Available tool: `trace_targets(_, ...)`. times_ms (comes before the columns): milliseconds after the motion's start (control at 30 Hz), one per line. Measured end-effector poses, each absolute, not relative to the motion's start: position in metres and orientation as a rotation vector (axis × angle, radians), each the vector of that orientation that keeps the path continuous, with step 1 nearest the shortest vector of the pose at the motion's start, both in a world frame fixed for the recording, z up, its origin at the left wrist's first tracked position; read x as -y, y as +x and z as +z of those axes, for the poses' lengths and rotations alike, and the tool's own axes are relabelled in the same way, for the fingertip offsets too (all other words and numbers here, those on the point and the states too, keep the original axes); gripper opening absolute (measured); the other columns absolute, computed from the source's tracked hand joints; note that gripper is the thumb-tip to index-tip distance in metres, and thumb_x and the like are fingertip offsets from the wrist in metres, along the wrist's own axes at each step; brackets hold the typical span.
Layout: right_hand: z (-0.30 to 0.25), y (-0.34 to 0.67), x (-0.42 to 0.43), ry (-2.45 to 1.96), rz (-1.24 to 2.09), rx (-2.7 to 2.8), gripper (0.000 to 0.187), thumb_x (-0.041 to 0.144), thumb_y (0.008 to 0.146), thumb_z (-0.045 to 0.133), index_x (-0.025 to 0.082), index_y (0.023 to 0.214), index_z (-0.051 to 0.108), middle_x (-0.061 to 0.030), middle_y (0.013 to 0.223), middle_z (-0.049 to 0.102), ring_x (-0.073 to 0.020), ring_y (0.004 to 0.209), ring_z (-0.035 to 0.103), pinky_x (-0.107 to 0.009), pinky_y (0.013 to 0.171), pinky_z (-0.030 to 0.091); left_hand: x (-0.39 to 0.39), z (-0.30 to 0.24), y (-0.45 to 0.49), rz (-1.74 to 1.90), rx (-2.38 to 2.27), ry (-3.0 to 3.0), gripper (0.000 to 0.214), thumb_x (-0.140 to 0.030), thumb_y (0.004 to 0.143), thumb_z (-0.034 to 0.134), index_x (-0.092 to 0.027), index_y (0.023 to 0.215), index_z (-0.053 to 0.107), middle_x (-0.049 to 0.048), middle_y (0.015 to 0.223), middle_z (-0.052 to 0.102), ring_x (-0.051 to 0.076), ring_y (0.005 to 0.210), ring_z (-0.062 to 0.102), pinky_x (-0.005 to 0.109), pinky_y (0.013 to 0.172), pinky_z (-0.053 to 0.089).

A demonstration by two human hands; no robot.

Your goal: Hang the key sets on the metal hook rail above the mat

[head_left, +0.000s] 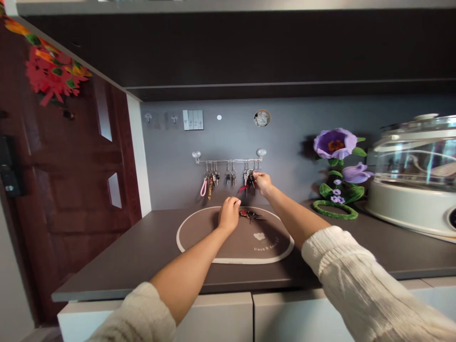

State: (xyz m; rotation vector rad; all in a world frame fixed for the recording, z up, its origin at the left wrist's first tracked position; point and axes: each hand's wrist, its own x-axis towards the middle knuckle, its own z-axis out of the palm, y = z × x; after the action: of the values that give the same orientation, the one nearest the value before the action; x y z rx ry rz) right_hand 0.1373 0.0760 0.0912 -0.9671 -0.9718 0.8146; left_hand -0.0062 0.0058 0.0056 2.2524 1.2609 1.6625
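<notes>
My right hand (pixel 263 184) is raised to the right end of a clear hook rail (pixel 230 161) on the wall. Its fingers pinch a bunch of dark keys (pixel 251 180) hanging there, with a red strap (pixel 242 189) beside them. Lower and to the left, my left hand (pixel 230 213) hovers over an oval brown mat (pixel 199 237). Its fingers are curled closed, and whatever they may hold is hidden. Another bunch of keys (pixel 252 216) with a red piece lies on the mat, just right of that hand. More keys (pixel 231 179) hang mid-rail.
At the rail's left end hang keys with a pink loop (pixel 203 187) and a brown tag (pixel 210 189). A purple crochet flower (pixel 335 145) and a clear-topped appliance (pixel 413 199) stand on the right. A dark shelf (pixel 228 52) overhangs the counter (pixel 142 256). A door (pixel 71 190) is left.
</notes>
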Motion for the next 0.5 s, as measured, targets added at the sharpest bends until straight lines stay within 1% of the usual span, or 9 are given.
trace_targets(100,0.092,0.138,-0.071,-0.975,0.779,0.964,0.015,0.010,0.067,0.055,0.017,0.056,0.049,0.0028,0.047,0.049,-0.0066,0.042,0.040,-0.019,0.042,0.033,-0.008,0.005,-0.007,1.668,-1.263,2.263,0.020,-0.022,0.085,0.037,-0.017,0.075,0.054,0.0038,0.079,0.055,0.014,0.077,0.049,0.028,0.073,0.039)
trace_targets(267,0.098,0.136,-0.051,-0.991,0.708,0.961,0.015,0.006,0.064,0.052,0.017,0.054,0.048,0.0044,0.046,0.045,-0.0055,0.044,0.037,-0.018,0.043,0.030,-0.009,0.006,-0.008,1.674,-1.272,2.271,0.020,-0.022,0.085,0.037,-0.017,0.074,0.054,0.0042,0.079,0.055,0.015,0.078,0.049,0.028,0.074,0.039)
trace_targets(367,0.100,0.134,-0.037,-0.990,0.677,1.024,0.012,0.010,0.064,0.052,0.017,0.055,0.048,0.0045,0.048,0.046,-0.0056,0.045,0.037,-0.019,0.044,0.029,-0.007,0.007,-0.009,1.680,-1.285,2.269,0.020,-0.021,0.085,0.037,-0.017,0.075,0.054,0.0045,0.080,0.056,0.015,0.080,0.050,0.028,0.076,0.039)
trace_targets(500,0.093,0.133,-0.021,-0.934,0.718,1.106,0.006,0.016,0.066,0.055,0.016,0.062,0.051,0.0027,0.059,0.054,-0.0057,0.052,0.044,-0.019,0.051,0.034,-0.005,0.009,-0.011,1.657,-1.307,2.251,0.017,-0.021,0.084,0.039,-0.017,0.077,0.055,0.0047,0.082,0.056,0.015,0.082,0.051,0.028,0.077,0.040)
